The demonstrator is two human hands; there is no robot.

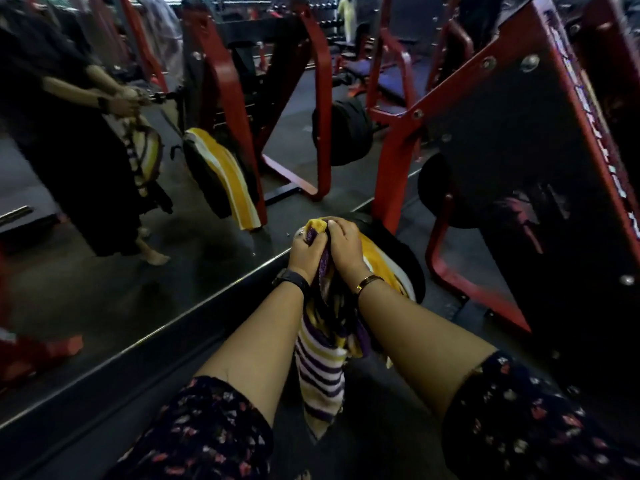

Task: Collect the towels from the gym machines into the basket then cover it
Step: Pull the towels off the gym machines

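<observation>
A purple, yellow and white striped towel (323, 372) hangs down between my forearms. My left hand (306, 252) and my right hand (344, 245) both grip its bunched top, close together. Just beyond my right hand, a yellow and white towel (379, 263) lies draped over a black round pad (410, 268) of the red gym machine (398, 174). No basket is in view.
A wall mirror (104, 237) fills the left side and reflects me, the striped towel and the yellow towel on the pad. Red machine frames (460, 275) and a large black panel (540, 188) stand at the right. Dark rubber floor (374, 427) lies below my arms.
</observation>
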